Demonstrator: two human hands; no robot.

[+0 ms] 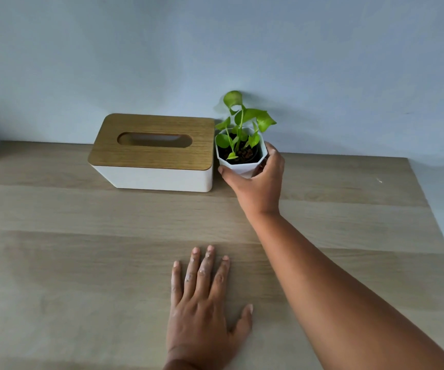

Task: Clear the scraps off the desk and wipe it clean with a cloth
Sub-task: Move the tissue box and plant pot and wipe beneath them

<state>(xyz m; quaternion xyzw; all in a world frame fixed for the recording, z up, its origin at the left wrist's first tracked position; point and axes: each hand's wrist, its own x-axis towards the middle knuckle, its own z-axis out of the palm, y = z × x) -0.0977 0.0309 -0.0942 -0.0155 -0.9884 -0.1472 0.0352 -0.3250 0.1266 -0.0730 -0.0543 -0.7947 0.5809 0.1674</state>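
My right hand [259,182] reaches to the back of the wooden desk [82,249] and grips a small white faceted plant pot [238,165] from its near side, thumb on the left, fingers round the right. Green leaves rise from the dark soil in the pot. The pot sits right beside a tissue box. My left hand [204,308] lies flat on the desk near the front, fingers straight and spread, holding nothing. No cloth shows in this view.
A white tissue box [152,153] with a wooden slotted lid stands at the back, left of the pot. A pale blue wall runs behind the desk. One tiny light speck [380,180] lies near the desk's right edge.
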